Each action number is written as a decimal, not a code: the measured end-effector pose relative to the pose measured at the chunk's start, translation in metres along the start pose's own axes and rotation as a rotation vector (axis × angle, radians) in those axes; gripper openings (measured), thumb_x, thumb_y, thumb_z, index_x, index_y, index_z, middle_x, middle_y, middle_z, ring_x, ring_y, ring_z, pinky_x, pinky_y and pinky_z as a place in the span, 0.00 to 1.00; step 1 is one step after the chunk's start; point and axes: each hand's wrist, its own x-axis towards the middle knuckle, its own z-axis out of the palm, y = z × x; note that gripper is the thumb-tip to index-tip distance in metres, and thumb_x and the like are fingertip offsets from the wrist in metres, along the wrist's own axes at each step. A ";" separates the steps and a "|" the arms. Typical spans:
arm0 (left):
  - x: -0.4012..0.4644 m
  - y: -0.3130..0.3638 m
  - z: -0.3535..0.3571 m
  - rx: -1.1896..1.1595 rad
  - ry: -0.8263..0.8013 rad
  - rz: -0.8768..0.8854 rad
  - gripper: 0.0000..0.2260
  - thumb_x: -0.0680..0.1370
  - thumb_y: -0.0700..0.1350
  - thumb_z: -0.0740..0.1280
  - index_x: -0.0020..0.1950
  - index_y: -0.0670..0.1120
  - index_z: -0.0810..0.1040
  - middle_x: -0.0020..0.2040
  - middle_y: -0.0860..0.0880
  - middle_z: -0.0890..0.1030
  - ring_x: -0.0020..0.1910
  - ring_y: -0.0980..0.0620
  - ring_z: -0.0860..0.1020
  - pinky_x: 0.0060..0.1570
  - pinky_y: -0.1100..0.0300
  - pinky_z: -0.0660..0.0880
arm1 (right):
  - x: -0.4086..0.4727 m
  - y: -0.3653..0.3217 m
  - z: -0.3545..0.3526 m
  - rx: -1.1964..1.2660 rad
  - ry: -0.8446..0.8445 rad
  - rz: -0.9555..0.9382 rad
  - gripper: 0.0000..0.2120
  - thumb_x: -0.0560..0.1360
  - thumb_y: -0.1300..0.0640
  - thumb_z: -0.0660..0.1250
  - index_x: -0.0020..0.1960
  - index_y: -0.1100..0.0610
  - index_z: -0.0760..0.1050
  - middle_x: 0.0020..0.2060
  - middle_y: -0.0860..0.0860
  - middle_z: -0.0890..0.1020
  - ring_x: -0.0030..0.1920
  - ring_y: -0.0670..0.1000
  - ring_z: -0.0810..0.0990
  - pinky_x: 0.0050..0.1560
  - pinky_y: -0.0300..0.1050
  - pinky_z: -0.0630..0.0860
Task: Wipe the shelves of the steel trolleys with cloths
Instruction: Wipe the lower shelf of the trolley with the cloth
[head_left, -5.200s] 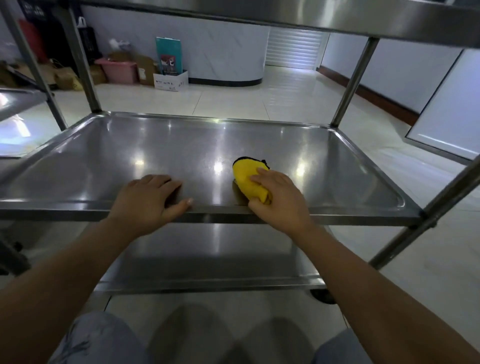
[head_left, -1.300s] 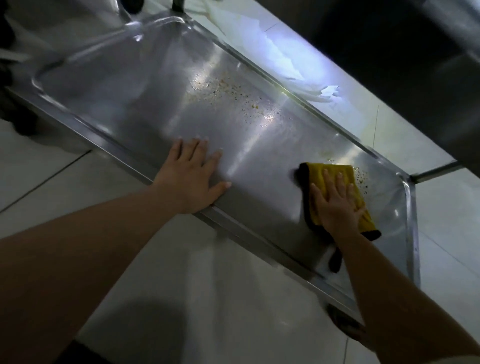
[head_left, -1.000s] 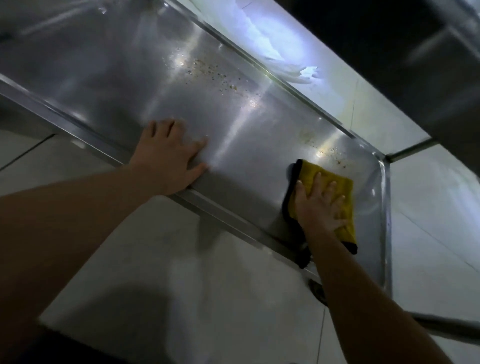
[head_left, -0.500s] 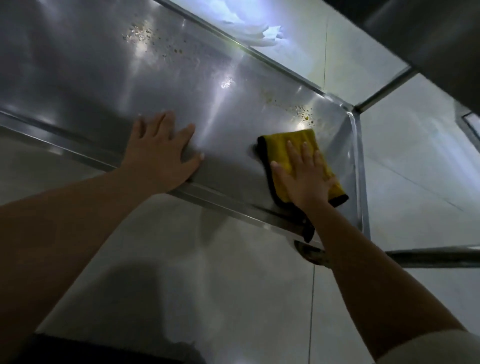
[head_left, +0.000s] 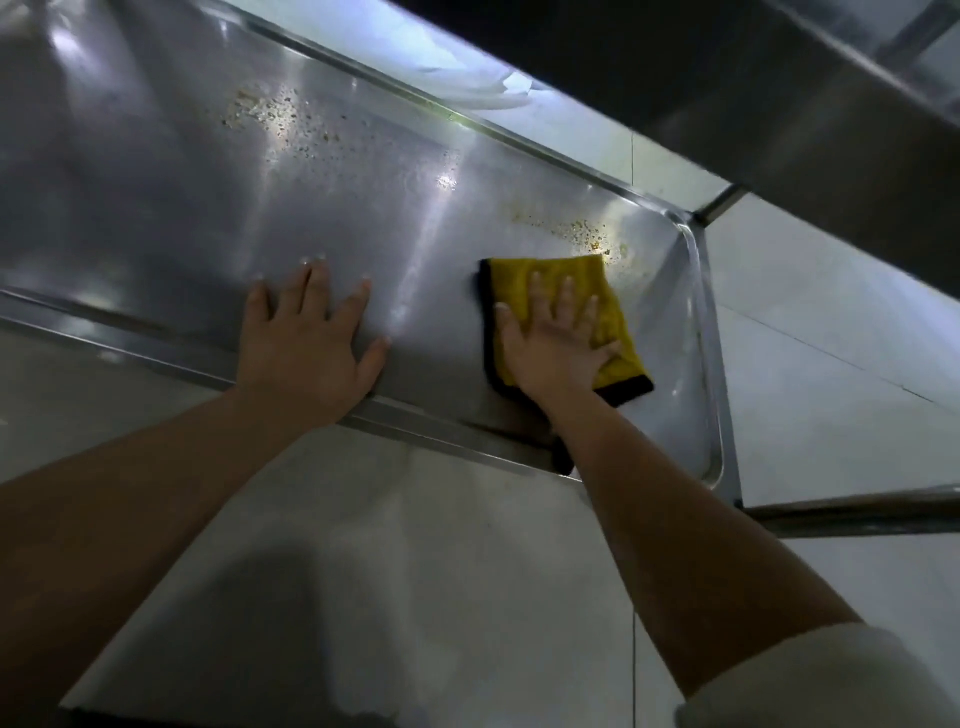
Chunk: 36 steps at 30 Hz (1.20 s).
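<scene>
1. The folded yellow cloth with dark edging (head_left: 613, 306) lies flat on the low steel trolley shelf (head_left: 156, 171), near its right end.
2. The right hand (head_left: 556, 348) presses it, fingers spread, gripping nothing; the left hand (head_left: 306, 343) rests flat, bracing.
3. Step in hand: wiping. Next, judged: push the cloth onto the yellowish crumbs (head_left: 582, 231) just beyond.

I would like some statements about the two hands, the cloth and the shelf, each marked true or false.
1. The right hand presses flat on the yellow cloth. True.
2. The left hand holds a second cloth. False: it rests bare on the steel shelf.
3. Crumbs lie on the shelf beyond the cloth. True.
4. The cloth is crumpled into a ball. False: it lies spread flat.
5. The cloth has a dark edge. True.
</scene>
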 end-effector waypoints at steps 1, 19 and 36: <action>0.000 -0.001 -0.002 0.009 -0.028 0.000 0.31 0.77 0.65 0.47 0.78 0.54 0.54 0.77 0.39 0.56 0.76 0.42 0.53 0.72 0.40 0.50 | -0.011 -0.014 0.003 0.002 -0.016 -0.124 0.32 0.74 0.29 0.38 0.76 0.38 0.42 0.78 0.49 0.43 0.77 0.59 0.39 0.66 0.75 0.38; -0.012 -0.111 -0.023 0.002 -0.083 0.081 0.33 0.76 0.62 0.36 0.78 0.51 0.58 0.77 0.42 0.61 0.76 0.44 0.58 0.73 0.46 0.52 | -0.008 -0.089 0.010 -0.024 -0.029 -0.063 0.42 0.68 0.22 0.37 0.77 0.41 0.39 0.78 0.52 0.41 0.77 0.59 0.38 0.68 0.74 0.39; -0.004 -0.241 -0.033 0.087 -0.157 -0.237 0.55 0.61 0.80 0.29 0.78 0.46 0.46 0.80 0.49 0.49 0.78 0.50 0.47 0.73 0.42 0.47 | -0.028 -0.106 0.028 -0.096 0.000 -0.501 0.29 0.73 0.28 0.36 0.72 0.30 0.37 0.78 0.44 0.43 0.77 0.52 0.39 0.69 0.70 0.38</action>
